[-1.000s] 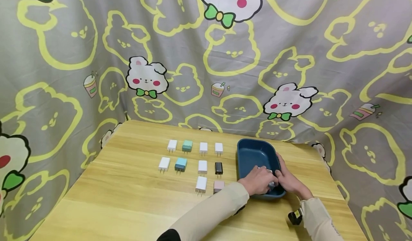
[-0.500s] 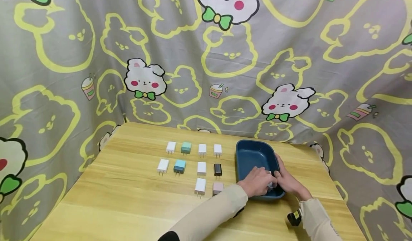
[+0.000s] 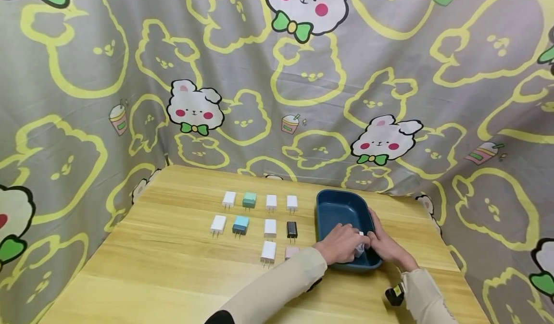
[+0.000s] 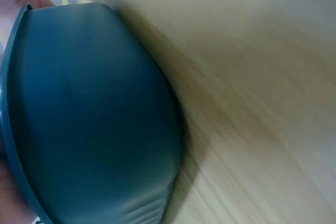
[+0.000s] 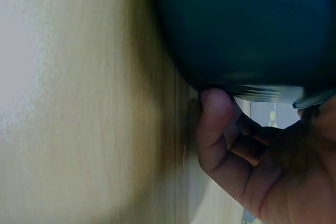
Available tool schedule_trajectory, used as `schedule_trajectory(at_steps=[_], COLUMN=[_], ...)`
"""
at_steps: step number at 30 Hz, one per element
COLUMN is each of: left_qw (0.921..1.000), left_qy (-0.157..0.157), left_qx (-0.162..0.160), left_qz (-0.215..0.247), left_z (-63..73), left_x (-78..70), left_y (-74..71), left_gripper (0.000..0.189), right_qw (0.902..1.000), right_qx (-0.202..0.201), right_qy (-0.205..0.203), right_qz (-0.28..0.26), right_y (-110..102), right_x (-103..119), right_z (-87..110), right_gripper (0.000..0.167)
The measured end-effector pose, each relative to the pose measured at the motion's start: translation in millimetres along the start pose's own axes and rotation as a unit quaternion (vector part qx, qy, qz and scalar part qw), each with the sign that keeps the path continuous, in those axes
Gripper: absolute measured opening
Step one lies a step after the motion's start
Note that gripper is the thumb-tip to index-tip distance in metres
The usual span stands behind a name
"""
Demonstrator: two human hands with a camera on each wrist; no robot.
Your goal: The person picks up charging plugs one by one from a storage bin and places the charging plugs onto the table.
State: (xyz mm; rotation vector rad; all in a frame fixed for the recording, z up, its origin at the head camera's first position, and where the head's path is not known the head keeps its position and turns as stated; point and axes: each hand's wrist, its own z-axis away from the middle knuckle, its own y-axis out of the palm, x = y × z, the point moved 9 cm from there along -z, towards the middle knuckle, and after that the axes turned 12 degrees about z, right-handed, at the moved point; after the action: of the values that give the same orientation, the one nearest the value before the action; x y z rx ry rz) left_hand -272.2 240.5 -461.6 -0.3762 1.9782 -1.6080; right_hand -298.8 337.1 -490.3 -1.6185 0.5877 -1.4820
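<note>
A dark blue tray (image 3: 325, 208) stands at the right of the table in the head view. My left hand (image 3: 342, 242) reaches over its near-left rim and pinches a small white, partly clear-looking object (image 3: 359, 250) inside it; the fingers hide much of that object, so its kind is unclear. My right hand (image 3: 387, 244) grips the tray's right rim, thumb inside near the white object. In the right wrist view, a fingertip of the right hand (image 5: 283, 182) presses the outside of the tray (image 5: 241, 30). The left wrist view shows mostly the tray's outer wall (image 4: 100, 114).
Left of the tray, plug chargers lie in rows: several white ones, a green one (image 3: 249, 200), a blue one (image 3: 240, 225), a black one (image 3: 292, 229) and a pink one (image 3: 291, 253), partly behind the left sleeve (image 3: 277, 285). A patterned curtain (image 3: 311, 83) hangs behind the table.
My left hand has shifted slightly left inside the tray, and the white object in its fingers has turned a little. The right hand keeps its hold on the rim. The whole view has drifted slightly.
</note>
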Motion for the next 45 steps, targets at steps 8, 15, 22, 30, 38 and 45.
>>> schedule_trajectory(at_steps=[8,15,22,30,38,45], left_qw=[0.9990,0.9962,0.9940,0.9900,0.9868,0.9806], left_qy=[-0.014,-0.035,-0.021,-0.017,-0.034,-0.054], left_qx=[-0.012,-0.047,-0.072,-0.118,-0.139,-0.179], left_qz=[0.041,0.065,0.080,0.075,0.076,0.060], left_z=[7.1,15.0,26.5,37.2,56.3,79.5], left_x=[12.9,25.9,28.8,35.0,46.5,60.0], left_y=[-9.9,-29.0,-47.2,-62.2,-72.7,-87.1], left_gripper=[0.041,0.033,0.030,0.030,0.026,0.027], right_qw=[1.0000,1.0000,1.0000,0.9999,0.9997,0.9997], right_qx=[0.005,0.004,0.001,-0.004,0.002,0.005], right_qy=[0.003,0.001,0.000,-0.001,-0.001,0.007], right_qz=[-0.003,-0.008,-0.004,-0.010,-0.023,-0.021], right_y=[2.0,1.5,1.7,0.5,3.8,2.8], right_x=[-2.8,-2.9,-3.5,-2.9,-4.4,-4.0], right_z=[-0.4,-0.5,-0.9,-0.7,-0.8,-0.5], right_gripper=[0.071,0.071,0.071,0.070,0.072,0.072])
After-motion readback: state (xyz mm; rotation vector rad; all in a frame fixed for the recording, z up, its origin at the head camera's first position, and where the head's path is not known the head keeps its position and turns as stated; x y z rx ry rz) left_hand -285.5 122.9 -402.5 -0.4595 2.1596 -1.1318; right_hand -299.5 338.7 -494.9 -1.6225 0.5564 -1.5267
